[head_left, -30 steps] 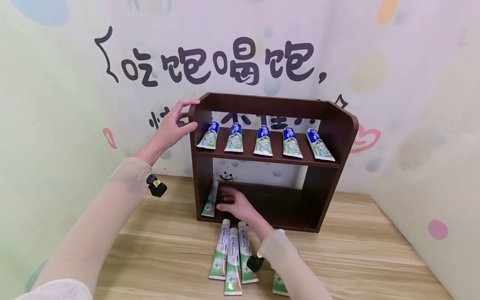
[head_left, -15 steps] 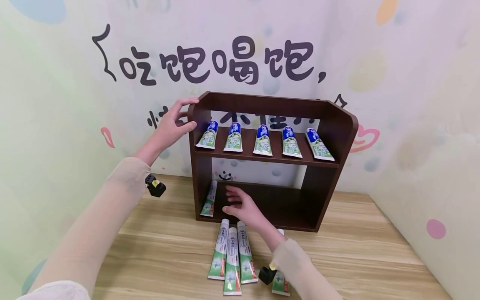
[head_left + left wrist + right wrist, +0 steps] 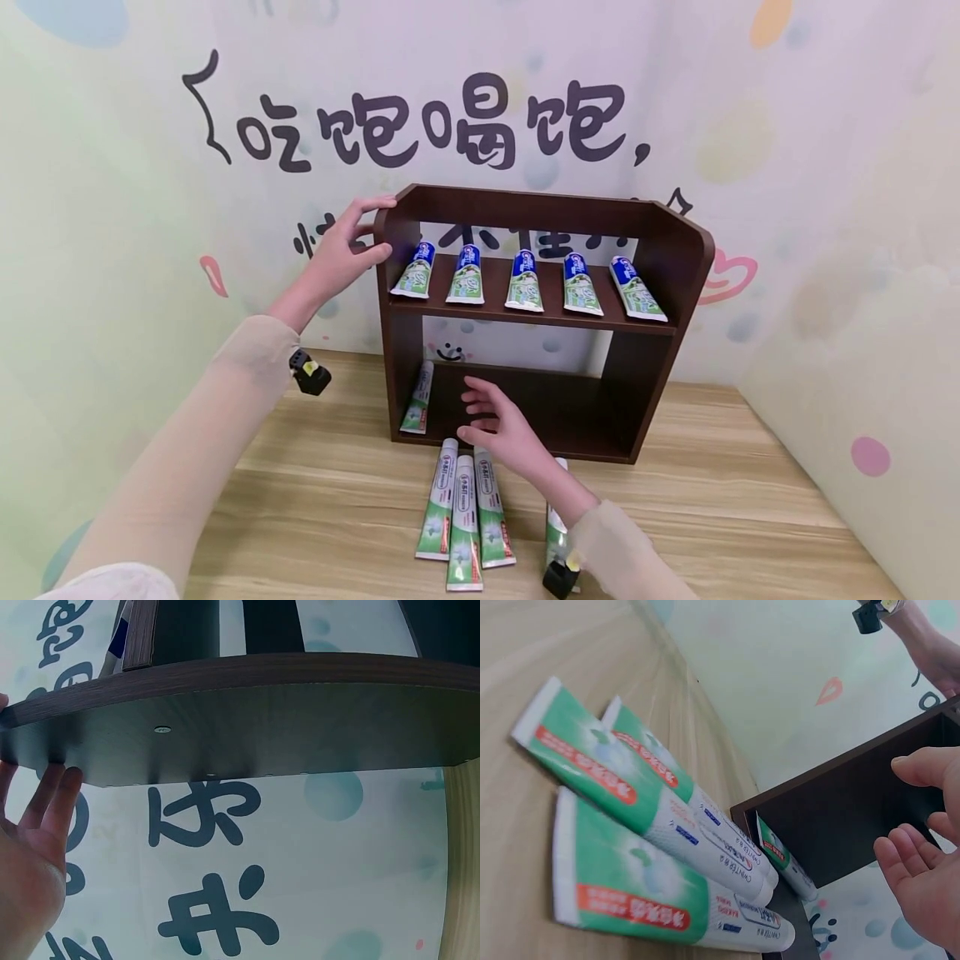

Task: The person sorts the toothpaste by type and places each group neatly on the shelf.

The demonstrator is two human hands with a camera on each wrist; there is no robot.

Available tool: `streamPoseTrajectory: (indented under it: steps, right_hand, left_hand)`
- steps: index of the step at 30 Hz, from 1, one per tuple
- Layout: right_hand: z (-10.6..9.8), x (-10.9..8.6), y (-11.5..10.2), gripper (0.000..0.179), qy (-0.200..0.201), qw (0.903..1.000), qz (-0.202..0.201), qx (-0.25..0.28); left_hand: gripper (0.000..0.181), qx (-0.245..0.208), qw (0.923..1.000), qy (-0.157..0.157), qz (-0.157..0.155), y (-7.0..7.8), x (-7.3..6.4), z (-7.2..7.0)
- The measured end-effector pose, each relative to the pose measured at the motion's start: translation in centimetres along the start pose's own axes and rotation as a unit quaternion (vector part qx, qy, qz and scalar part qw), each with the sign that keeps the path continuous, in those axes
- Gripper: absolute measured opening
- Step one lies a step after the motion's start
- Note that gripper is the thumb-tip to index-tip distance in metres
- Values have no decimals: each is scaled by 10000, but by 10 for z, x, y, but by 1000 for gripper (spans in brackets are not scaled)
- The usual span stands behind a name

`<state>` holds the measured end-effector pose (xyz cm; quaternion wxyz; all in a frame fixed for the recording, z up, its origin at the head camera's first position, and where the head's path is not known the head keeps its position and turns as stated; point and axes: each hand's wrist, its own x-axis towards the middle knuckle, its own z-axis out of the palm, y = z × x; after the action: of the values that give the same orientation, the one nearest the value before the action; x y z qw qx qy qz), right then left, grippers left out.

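Head view: your right hand point(image 3: 510, 429) had drawn back from the toothpaste tube point(image 3: 417, 400) at the left end of the brown rack's point(image 3: 532, 202) lower shelf point(image 3: 555, 408); its placing appeared complete. Four matching tubes point(image 3: 465, 525) remained on the tabletop point(image 3: 322, 500).

Left wrist view: your left hand point(image 3: 30, 862) rested spread fingers on the outer side panel point(image 3: 225, 735), a face hidden from the head camera.

Right wrist view: your right palm showed, thumb apart from relaxed fingers, nothing held.
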<state>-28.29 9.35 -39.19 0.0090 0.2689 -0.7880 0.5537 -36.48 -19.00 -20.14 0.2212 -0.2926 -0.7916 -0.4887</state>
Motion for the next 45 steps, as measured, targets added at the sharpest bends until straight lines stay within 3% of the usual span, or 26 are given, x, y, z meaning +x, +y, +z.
streamPoseTrajectory:
  steps: [6,17,23,27,34,45]
  right_hand:
    - [-8,-18,-1,70,106,9998,-67,-150]
    - [-24,-44,1,67,837,9963,-104,-184]
    - [-33,-55,3,65,1022,9943,-53,-290]
    - [-38,-62,6,63,1108,9932,-16,-370]
    - [-46,-74,10,62,1223,9904,-61,-639]
    - [-54,-91,20,62,1511,9846,252,-840]
  left_hand:
    - [55,42,10000,22,16,1,-1,1]
    - [55,72,10000,-25,-16,0,0,0]
    - [55,131,9999,-24,-83,1,-1,0]
    - [56,90,9999,-30,-118,6,-2,0]
    - [54,136,9996,-108,-225,34,-12,1]
    - [54,70,9998,-118,-170,34,-12,0]
